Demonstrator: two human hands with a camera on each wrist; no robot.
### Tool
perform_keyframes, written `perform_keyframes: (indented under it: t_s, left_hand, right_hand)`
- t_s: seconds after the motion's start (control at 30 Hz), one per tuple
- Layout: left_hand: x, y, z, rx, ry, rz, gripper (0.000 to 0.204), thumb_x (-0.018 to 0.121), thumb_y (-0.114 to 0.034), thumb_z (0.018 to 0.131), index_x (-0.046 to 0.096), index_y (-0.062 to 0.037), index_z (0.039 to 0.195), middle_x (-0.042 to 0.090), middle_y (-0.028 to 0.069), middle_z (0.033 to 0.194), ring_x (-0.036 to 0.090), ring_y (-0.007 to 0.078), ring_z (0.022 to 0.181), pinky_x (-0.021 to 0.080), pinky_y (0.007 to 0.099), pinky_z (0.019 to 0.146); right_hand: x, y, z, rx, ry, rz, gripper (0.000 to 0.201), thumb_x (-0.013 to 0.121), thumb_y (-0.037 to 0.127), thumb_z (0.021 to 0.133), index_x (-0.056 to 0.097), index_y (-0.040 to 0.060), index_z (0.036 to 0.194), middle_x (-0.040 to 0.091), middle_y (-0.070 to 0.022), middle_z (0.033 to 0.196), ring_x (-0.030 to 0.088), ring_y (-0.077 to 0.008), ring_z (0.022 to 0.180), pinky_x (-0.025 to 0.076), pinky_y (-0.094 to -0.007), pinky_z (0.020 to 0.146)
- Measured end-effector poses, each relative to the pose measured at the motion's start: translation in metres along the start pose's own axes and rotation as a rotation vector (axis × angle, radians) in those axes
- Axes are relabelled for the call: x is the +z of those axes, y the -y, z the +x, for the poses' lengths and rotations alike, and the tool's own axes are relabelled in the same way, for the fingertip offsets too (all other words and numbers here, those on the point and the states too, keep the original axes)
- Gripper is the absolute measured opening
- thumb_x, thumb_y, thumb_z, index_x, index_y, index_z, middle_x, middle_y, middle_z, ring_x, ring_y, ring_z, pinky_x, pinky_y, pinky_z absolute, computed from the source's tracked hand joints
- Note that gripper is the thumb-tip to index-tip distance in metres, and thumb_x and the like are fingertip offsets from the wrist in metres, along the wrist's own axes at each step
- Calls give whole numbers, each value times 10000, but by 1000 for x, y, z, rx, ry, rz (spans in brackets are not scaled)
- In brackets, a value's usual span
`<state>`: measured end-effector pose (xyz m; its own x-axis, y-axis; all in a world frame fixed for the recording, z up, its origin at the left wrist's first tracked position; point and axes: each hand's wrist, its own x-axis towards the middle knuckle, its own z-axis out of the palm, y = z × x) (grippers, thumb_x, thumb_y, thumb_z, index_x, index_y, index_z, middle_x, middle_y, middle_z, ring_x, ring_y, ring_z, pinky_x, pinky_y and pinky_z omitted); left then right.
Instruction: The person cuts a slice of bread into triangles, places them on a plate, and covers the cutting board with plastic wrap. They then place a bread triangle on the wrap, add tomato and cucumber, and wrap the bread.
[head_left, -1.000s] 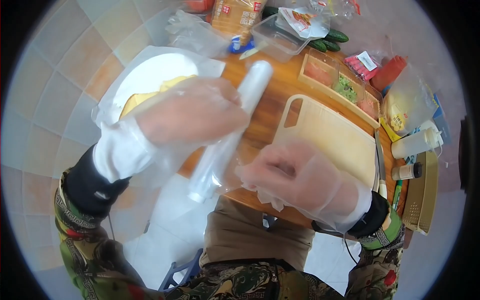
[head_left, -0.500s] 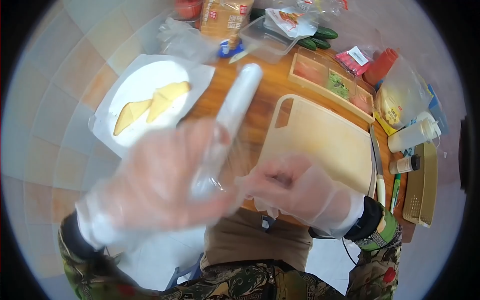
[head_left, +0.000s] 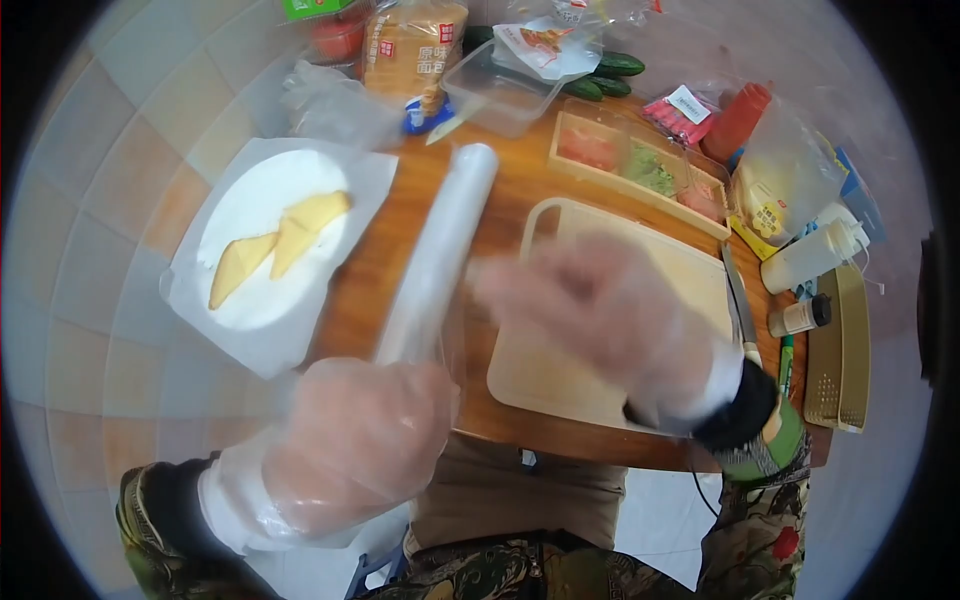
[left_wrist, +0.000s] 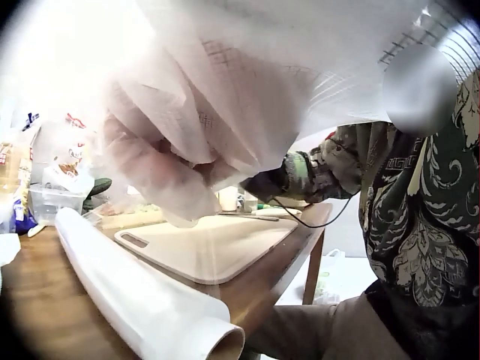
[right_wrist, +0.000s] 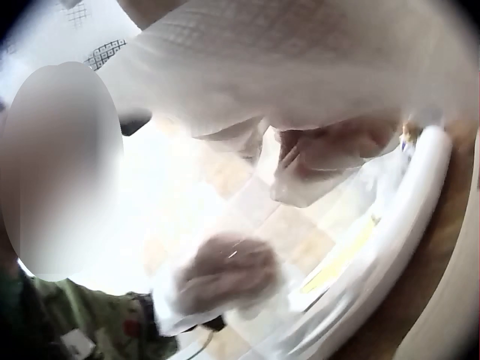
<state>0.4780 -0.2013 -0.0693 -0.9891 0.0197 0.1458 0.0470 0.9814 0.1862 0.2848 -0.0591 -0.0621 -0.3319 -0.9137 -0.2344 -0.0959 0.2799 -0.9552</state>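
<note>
A roll of plastic wrap (head_left: 440, 240) lies slantwise on the wooden table, its open core end showing in the left wrist view. At the roll's near end, my gloved left hand (head_left: 365, 435) has curled fingers and pinches the loose film (head_left: 453, 345). My right hand (head_left: 610, 310), gloved and blurred, is raised over the cutting board (head_left: 545, 370), pinching the film with bent fingers beside the roll. The clear film barely shows between the hands. Left of the roll, folded yellow pieces (head_left: 243, 265) lie on a white round plate (head_left: 225, 210) over a pale sheet.
Bagged bread (head_left: 410, 55), a clear tub (head_left: 500, 100) and cucumbers (head_left: 615, 65) stand at the back. A divided wooden box (head_left: 640, 190) holds fillings. Along the right are a knife (head_left: 738, 290), a squeeze bottle (head_left: 810, 255), a small jar (head_left: 800, 316) and a tan basket (head_left: 838, 360).
My left hand has come from over the roll's middle down to its near end, its fingers opening midway and curling again. My right hand has risen over the board.
</note>
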Motion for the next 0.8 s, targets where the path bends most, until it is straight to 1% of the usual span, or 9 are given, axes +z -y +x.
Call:
perform_keyframes:
  t_s: [0.07,0.1,0.17,0.2,0.3,0.43,0.5,0.6,0.8]
  left_hand:
    - [5,-1,-2,37,61,119,94,652,-130,810,562,-112,790,551,72,604,587,294,513,458,434,463]
    - [2,-2,0,44,58,121,94,652,-130,810,562,-112,790,551,72,604,587,294,513,458,434,463]
    - [-6,-5,5,59,116,66,79,639,-107,796,561,-96,785,551,74,600,593,292,517,460,436,460]
    - [-7,-6,6,65,113,68,79,639,-107,796,561,-96,785,551,74,600,593,292,517,460,436,460]
    - [-8,-4,6,60,187,65,78,629,-94,802,555,-86,779,552,75,598,596,290,518,463,438,465]
    - [-13,-2,8,51,248,5,72,643,-97,792,572,-100,791,591,74,625,628,288,547,496,433,495]
    - [-16,-2,10,6,257,-8,69,648,-97,789,581,-107,798,604,74,634,642,289,562,509,429,507]
    - [-16,1,6,18,189,27,196,700,-148,866,543,-83,769,521,61,589,563,282,498,447,406,462]
    - [-33,10,0,14,180,-74,143,715,-132,821,584,-75,814,576,82,641,606,302,570,481,432,525]
  right_hand:
    - [-21,14,29,101,-218,-407,298,639,312,1005,669,33,905,612,-100,718,583,-213,652,472,-366,632]
    - [-30,12,37,99,-226,-408,298,639,312,1005,669,33,905,612,-100,718,583,-213,652,472,-366,632]
    - [-49,-9,58,-627,-304,-1154,200,619,164,988,656,69,1160,660,-163,883,672,-328,812,536,-428,722]
    - [-56,-15,73,-626,-310,-1158,200,619,164,988,656,69,1160,660,-163,883,672,-328,812,536,-428,722]
    - [-64,-17,109,-636,-227,-1372,526,616,46,930,561,183,1436,669,-188,990,686,-389,971,563,-476,807]
    - [-61,-7,124,-595,-191,-1395,434,635,23,884,655,118,1306,680,-192,1011,691,-385,979,569,-461,826]
    - [-64,-4,136,-571,-134,-1521,293,645,7,846,730,57,1121,689,-196,1030,693,-375,997,572,-427,846]
    - [-70,-9,152,-625,-184,-1525,189,638,12,839,752,40,987,703,-183,1031,685,-364,1035,564,-404,887]
    - [-67,-10,162,-895,-402,-1494,174,650,19,836,740,37,983,709,-170,988,661,-354,1066,541,-396,936]
